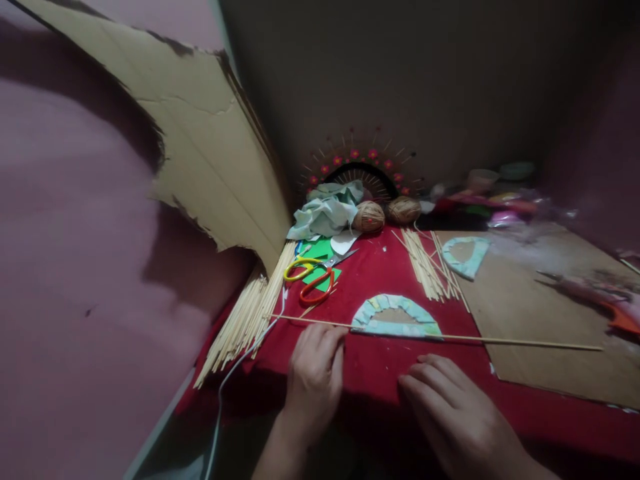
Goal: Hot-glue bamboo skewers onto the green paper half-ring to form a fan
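A half-ring piece (367, 327) wrapped in pale blue patterned fabric lies on the red cloth. One thin wooden stick (305, 321) reaches left from its flat edge, and another wooden stick (520, 343) extends right over the cardboard. My left hand (315, 373) is just below the left stick, close to the piece's left corner. Its fingers are curled together, and whatever they may hold is hidden. To the right, my right hand (450, 403) is apart from the piece, near the table's front edge. Its fingers are loosely bent, with nothing visible in them.
Scissors (325, 270) lie on green paper (325, 248). Stick bundles (245, 313) lie left, more sticks (425, 267) behind. A smaller fabric-covered piece (470, 260) and pliers (575, 287) rest on cardboard (540, 313). Twine balls (370, 217) are behind; torn cardboard (200, 127) leans left. A white cord (223, 393) hangs down.
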Demonstrator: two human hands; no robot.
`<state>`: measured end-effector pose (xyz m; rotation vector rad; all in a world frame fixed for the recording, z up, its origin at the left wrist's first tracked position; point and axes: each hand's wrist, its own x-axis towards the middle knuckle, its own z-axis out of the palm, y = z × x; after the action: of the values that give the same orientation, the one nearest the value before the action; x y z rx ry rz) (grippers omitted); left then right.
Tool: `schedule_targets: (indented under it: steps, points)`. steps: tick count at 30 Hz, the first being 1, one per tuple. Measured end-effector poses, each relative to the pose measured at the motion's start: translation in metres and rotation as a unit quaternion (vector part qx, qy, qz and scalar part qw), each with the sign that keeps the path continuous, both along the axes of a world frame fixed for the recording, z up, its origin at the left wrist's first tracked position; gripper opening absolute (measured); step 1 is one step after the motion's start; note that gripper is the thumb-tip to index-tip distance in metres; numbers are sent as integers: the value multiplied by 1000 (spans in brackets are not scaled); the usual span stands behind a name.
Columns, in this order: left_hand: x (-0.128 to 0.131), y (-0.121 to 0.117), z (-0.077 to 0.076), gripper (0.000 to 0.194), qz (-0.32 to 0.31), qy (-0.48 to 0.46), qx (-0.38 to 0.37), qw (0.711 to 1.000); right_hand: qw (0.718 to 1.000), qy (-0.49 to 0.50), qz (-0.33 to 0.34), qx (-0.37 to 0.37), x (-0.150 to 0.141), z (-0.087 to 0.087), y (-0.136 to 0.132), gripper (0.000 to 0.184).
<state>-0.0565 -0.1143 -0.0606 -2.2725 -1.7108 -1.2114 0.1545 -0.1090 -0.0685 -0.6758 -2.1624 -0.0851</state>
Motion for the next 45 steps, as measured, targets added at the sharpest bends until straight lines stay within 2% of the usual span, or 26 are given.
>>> schedule_targets:
  steps: [4, 9, 30, 35, 39, 45]
  points:
    - [-10, 12, 10, 17, 32, 56, -5, 998, 1000, 5, 3, -18, 1, 0, 0, 27]
    - [-9, 21, 15, 16, 0, 100, -40, 994, 1000, 11, -8, -25, 1, -3, 0, 26]
    - [-4, 38, 13, 14, -17, 148, -45, 988, 998, 34, -20, -55, -1, -2, 1, 27]
    - [-6, 33, 15, 16, -33, 130, -54, 989, 994, 24, -3, -103, 3, 7, 0, 28]
    - [-5, 30, 18, 16, -34, 125, -62, 990, 991, -7, -3, -133, 13, 20, 10, 28]
    - [-2, 33, 17, 9, -31, 125, -72, 989, 992, -67, -70, -76, 17, 31, 46, 25]
